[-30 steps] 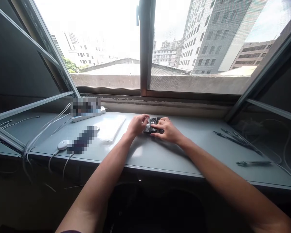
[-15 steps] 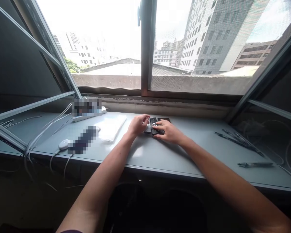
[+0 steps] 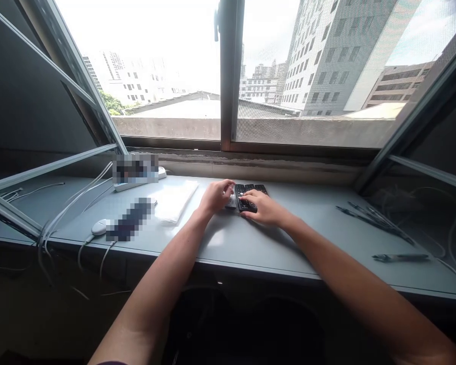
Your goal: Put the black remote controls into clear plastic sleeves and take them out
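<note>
Several black remote controls (image 3: 243, 204) lie side by side on the desk, their buttons facing up. At the row's left side a grey remote control (image 3: 231, 202) shows partly beneath my left hand (image 3: 215, 195). The left fingers are curled, and they press around that grey one. From the right, my right hand (image 3: 265, 207) reaches over the black remotes with its fingers stretched and its thumb apart at their near end. It covers the lower part of the right-hand ones. Both hands stay low at the desk surface.
A white sheet-like packet (image 3: 177, 203) lies left of my hands, beside a blurred dark item (image 3: 131, 220) and a white round charger (image 3: 99, 227). Behind them is a power strip (image 3: 140, 181). Pens (image 3: 400, 258) and cables are on the right. Metal frames flank the desk.
My right hand's fingers have shifted slightly, and more of the black remotes' buttons show at the right. My left hand stays nearly in place.
</note>
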Available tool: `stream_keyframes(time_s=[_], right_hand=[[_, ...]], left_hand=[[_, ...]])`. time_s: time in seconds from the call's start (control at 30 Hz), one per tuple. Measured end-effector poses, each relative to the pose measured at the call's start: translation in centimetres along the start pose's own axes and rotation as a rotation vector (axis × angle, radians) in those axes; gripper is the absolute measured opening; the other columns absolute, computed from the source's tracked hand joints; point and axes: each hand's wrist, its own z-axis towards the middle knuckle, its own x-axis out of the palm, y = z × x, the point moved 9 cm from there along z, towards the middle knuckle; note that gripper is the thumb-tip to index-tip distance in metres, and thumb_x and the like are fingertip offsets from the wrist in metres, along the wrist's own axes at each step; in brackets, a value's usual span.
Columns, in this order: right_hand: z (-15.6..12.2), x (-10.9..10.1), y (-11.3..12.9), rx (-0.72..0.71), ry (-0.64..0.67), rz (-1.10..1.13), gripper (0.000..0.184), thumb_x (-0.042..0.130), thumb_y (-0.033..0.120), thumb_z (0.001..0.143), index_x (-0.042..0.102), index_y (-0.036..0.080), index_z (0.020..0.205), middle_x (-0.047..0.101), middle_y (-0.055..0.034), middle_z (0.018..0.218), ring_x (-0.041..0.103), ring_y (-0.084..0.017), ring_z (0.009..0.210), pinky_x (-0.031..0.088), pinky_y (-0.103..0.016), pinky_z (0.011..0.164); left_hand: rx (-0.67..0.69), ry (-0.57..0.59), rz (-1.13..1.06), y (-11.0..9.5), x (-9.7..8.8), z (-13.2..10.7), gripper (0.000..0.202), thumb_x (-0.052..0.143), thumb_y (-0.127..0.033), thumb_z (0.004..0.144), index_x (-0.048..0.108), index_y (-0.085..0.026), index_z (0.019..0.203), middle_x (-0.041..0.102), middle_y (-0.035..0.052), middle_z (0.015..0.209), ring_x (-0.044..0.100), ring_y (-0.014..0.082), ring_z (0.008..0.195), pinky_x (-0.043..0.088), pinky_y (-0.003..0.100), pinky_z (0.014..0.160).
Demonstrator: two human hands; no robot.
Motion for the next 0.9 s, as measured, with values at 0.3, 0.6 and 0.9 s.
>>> stream_keyframes(time_s=[0.3,0.6,0.9], right_hand=[[0.0,0.0,0.0,0.002,-0.009,-0.015,0.052,0.079,0.043,0.096,0.072,0.023,0.143,0.065,-0.0169,0.146,0.06,-0.04,0.138,0.049,-0.06,0.119],[0.0,0.1,0.1,-0.015,-0.028,-0.037,0.051,0.079,0.041,0.096,0.072,0.024,0.144,0.065,-0.0171,0.147,0.059,-0.041,0.139,0.048,-0.061,0.12],[-0.1,-0.4,1.0,-0.084,-0.098,-0.041,0.053,0.082,0.04,0.093,0.073,0.024,0.142,0.067,-0.0168,0.144,0.058,-0.041,0.14,0.047,-0.062,0.121]], left_hand=[[0.002,0.0,0.001,0.1,0.0,0.0,0.027,0.056,-0.028,0.106,0.081,-0.023,0.116,0.083,0.0024,0.091,0.076,0.0193,0.082,0.056,0.029,0.082],[-0.023,0.005,0.005,0.3,0.0,0.1,0.027,0.057,-0.027,0.105,0.081,-0.024,0.115,0.083,0.0026,0.092,0.077,0.0196,0.084,0.057,0.029,0.084],[-0.025,0.005,0.016,0.2,-0.1,0.0,0.027,0.057,-0.028,0.104,0.081,-0.024,0.115,0.084,0.003,0.092,0.077,0.0204,0.084,0.057,0.029,0.085]])
